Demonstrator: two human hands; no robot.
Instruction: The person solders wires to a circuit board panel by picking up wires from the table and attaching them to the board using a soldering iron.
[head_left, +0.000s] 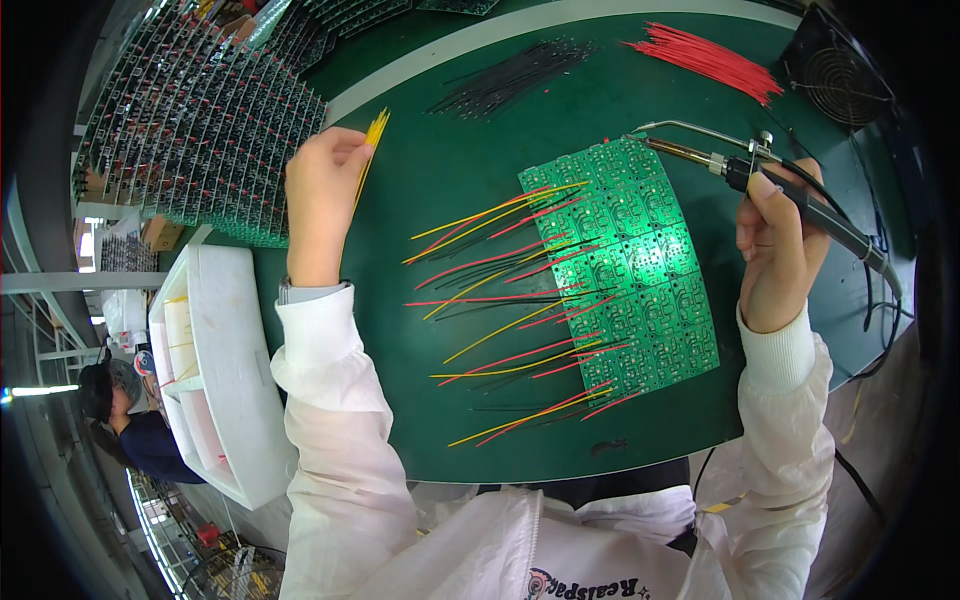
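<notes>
A green circuit board panel (640, 260) lies on the green work mat, with red, black and yellow wires (500, 290) sticking out past its left edge. My right hand (780, 225) is closed around a soldering iron (790, 190) that has a thin metal feed tube beside its barrel. The iron's tip is over the panel's top edge, close to a small red bit; whether it touches cannot be made out. Left of the panel, raised over the mat, my left hand (325, 185) pinches a bundle of yellow wires (375, 135).
Black wires (515, 78) and red wires (708, 62) lie in piles at the back. A black fan (840, 80) stands at the far right. Stacked circuit boards (200, 120) and a white foam box (235, 370) are on the left. Another person (150, 440) sits beyond.
</notes>
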